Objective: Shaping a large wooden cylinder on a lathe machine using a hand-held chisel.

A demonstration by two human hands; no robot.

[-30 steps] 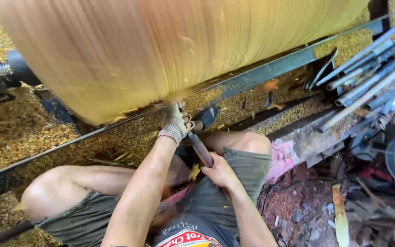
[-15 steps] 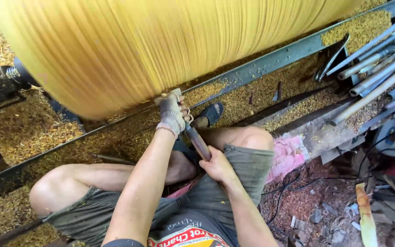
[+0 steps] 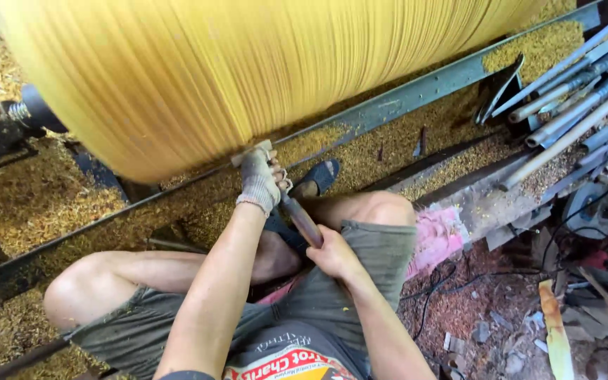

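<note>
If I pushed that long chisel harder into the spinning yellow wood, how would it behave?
Probably stiff: the chisel looks like a straight bar and shows no bend between the gloved left hand and bare right hand. It may kick or chatter, since the wood is blurred with spin.

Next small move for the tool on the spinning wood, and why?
Probably ease the turning tool slightly along the metal rail. The gloved left hand pins its tip at the lower edge of the large yellow workpiece, blurred with spin; the right hand grips the handle, so a short sideways slide looks controlled.
</note>
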